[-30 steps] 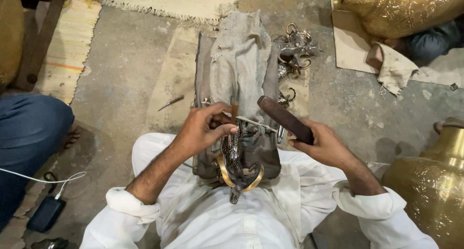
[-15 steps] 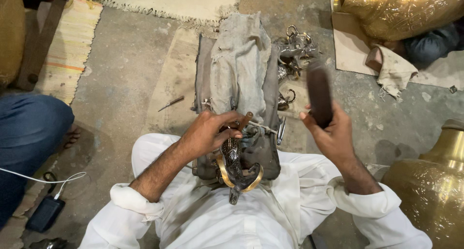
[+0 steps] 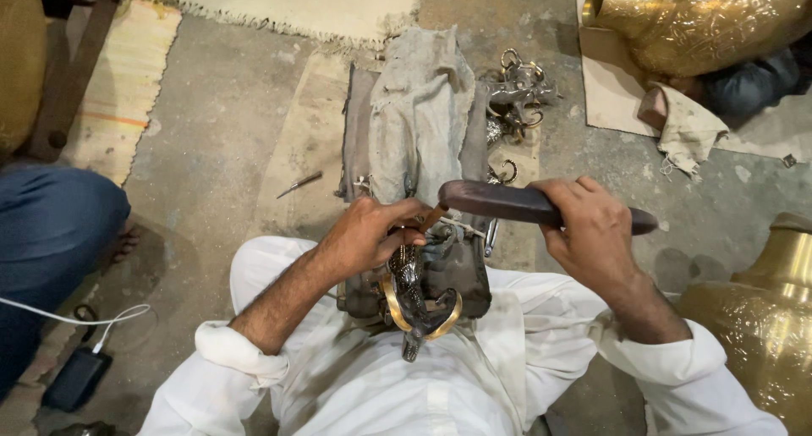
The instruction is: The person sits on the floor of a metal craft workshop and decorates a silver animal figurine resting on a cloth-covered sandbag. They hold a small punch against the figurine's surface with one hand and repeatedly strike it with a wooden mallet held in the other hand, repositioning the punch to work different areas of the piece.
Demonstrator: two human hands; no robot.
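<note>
Because the right hand [image 3: 592, 233] grips one dark wooden mallet [image 3: 516, 202] directly over the left hand [image 3: 368, 233], which pinches one small chisel [image 3: 430, 219] against the curved brass piece [image 3: 416, 305] near the lap, a skewed blow could strike fingers. Two big brass vessels [image 3: 702, 21] sit right, far and near.

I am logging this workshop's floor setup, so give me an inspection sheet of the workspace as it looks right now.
Surface: bare concrete floor, dusty.
Job's things: curved brass piece on a dark block in the lap; dark wooden mallet; thin punch.
Clutter: grey cloth, small metal castings, a loose tool.
Hands: left hand holds the punch; right hand grips the mallet.
Cables: white cable to a dark device.
Surroundings: brass vessels, woven mat.
</note>
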